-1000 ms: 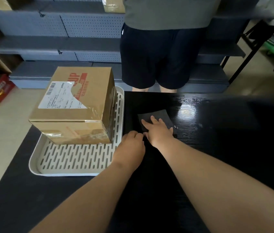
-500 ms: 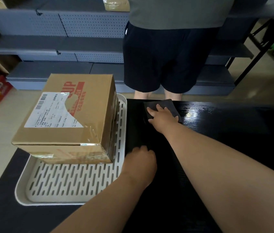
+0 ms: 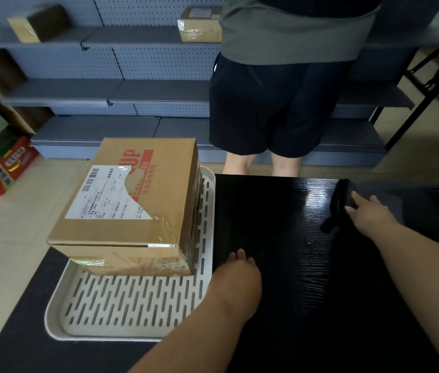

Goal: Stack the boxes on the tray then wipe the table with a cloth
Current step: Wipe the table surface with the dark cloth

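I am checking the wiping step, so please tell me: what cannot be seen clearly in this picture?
All in the head view:
The cloth is blurred, dark on the dark table, and partly under the right hand.
The lower boxes: the top box covers them; number unclear.
The left hand: its back hides the fingers.

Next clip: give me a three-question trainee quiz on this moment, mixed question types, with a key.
1. True or false: the stacked cardboard boxes sit on the white slotted tray.
2. Fill in: the left hand rests on the black ____ beside the tray.
3. Which hand presses the dark cloth? A) left hand B) right hand
Key: 1 true; 2 table; 3 B.
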